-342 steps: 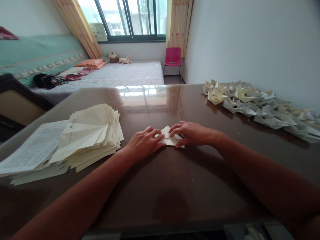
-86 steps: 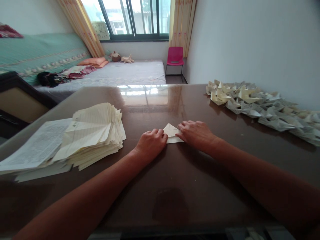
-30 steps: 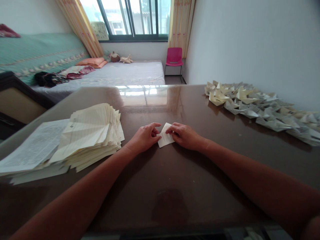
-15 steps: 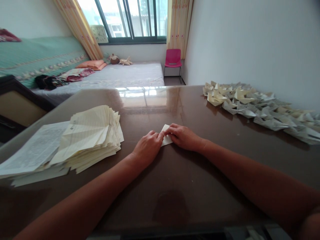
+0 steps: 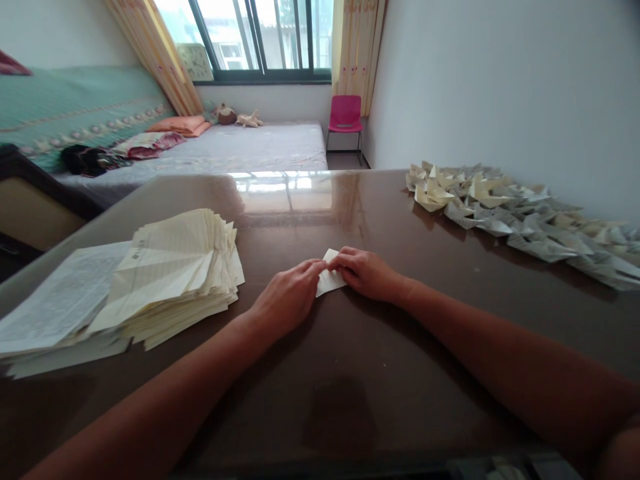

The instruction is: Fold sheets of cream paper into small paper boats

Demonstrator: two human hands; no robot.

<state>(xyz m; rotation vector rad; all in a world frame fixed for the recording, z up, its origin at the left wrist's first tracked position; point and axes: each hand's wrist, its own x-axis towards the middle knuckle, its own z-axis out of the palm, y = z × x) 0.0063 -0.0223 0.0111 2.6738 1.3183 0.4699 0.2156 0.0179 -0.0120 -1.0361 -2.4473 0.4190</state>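
Observation:
A small folded piece of cream paper lies on the brown glossy table, between my two hands. My left hand has its fingers together at the paper's left edge; the thumb is hidden. On the paper's right side rests my right hand, its fingers bent and pressed against the sheet. Both hands partly cover the paper, so its full shape is not visible. To the left of my left hand is a thick stack of cream lined sheets, partly on top of greyish printed sheets.
Many folded paper shapes, cream and grey, sit in rows along the table's right side by the white wall. Beyond the far edge are a bed and a pink chair. A dark-framed chair back stands at left.
My left hand has slid slightly left along the paper, uncovering more of it. My right hand stays nearly in place. The view has shifted a little.

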